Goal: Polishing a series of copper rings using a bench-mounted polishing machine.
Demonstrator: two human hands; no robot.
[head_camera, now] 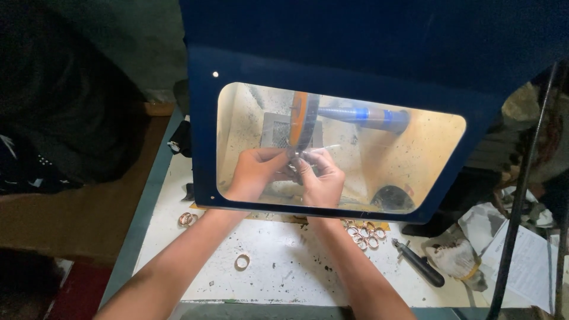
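Now | L hand (253, 172) + R hand (320, 176) grip pinched on small ring (294, 159) at orange wheel (301, 121) | loose rings (363, 233) on bench

Single head-mounted view, looking steeply down and forward along both forearms. The camera sits close above a white workbench (278, 278) and faces the clear window (341, 148) of a dark blue machine hood (355, 41), which fills the upper frame. The left hand (256, 172) and right hand (320, 178) appear through that window, near centre.
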